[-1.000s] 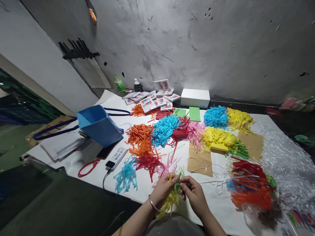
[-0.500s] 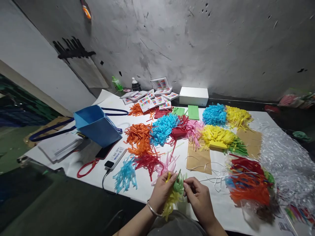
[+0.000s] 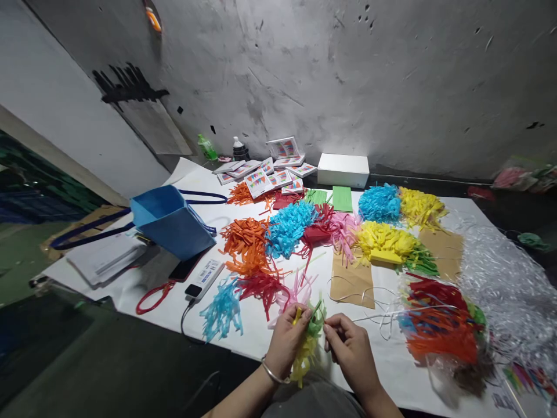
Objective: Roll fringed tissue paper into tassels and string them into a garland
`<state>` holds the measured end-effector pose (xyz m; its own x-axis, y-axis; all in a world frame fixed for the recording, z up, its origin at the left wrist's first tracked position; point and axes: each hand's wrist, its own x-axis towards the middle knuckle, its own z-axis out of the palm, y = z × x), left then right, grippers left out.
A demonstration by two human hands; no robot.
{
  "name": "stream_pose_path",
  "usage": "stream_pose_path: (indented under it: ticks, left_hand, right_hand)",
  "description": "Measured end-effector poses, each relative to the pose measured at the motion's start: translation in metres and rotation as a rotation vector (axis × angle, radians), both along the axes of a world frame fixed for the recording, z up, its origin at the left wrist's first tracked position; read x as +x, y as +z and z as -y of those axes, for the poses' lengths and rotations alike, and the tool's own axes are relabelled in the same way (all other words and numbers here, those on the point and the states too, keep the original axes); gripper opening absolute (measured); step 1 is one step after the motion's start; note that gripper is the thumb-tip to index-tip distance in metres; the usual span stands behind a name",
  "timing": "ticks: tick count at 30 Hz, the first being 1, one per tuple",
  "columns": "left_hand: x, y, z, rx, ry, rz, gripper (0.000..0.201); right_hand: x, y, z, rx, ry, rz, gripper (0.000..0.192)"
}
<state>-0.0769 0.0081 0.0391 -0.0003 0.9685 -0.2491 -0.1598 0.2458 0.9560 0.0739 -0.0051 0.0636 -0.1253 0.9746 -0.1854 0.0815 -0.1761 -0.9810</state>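
My left hand (image 3: 284,341), a bracelet on its wrist, is closed on a fringed paper tassel; its yellow strips (image 3: 304,357) hang below the fingers. Light green strips (image 3: 317,323) stick out on the right of that hand, with a darker green stem rising from them. Thumb and fingers of my right hand (image 3: 351,351) are pinched together just right of the green strips, on what looks like the end of a thin strand. Beyond my hands lie a pink fringe (image 3: 299,287), a red fringe (image 3: 265,290) and a light blue fringe (image 3: 223,310).
Orange (image 3: 246,241), blue (image 3: 289,229) and yellow (image 3: 385,241) fringe piles cover mid-table. A brown paper piece (image 3: 350,281) with white string lies ahead. At right are a bag of mixed strips (image 3: 444,319) and clear shredded plastic (image 3: 509,290). A blue bag (image 3: 174,223) stands left.
Both hands stay almost in place. The green strips and their stem have shifted slightly between the fingers, and the yellow strips hang a little further right.
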Motion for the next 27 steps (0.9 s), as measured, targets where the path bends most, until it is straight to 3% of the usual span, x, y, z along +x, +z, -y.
stream_pose_path:
  ticks: [5,9,13,19,21,24,27]
  left_hand:
    - [-0.006,0.003,0.004,0.379,-0.137,-0.423,0.014]
    - [-0.009,0.002,0.005,0.686,-0.260,-0.596,0.016]
    - [-0.008,0.000,0.003,0.806,-0.293,-0.672,0.020]
    - [-0.007,-0.008,0.007,0.888,-0.294,-0.789,0.017]
    - [-0.008,-0.012,0.008,0.885,-0.319,-0.805,0.017]
    - [-0.008,-0.017,0.009,0.805,-0.341,-0.759,0.018]
    - [-0.007,-0.022,0.008,0.563,-0.404,-0.635,0.017]
  right_hand:
    - [0.003,-0.008,-0.006,-0.227,0.027,-0.233,0.033]
    - [0.001,-0.007,-0.009,-0.208,-0.025,-0.298,0.041]
    - [-0.002,-0.011,-0.011,-0.219,0.012,-0.347,0.042]
    - [0.003,-0.026,-0.013,-0.279,0.131,-0.234,0.037]
    - [0.004,-0.026,-0.013,-0.224,0.159,-0.182,0.034]
    - [0.005,-0.027,-0.016,-0.034,-0.025,-0.106,0.028]
    - [0.016,-0.030,-0.026,0.074,-0.377,-0.167,0.026]
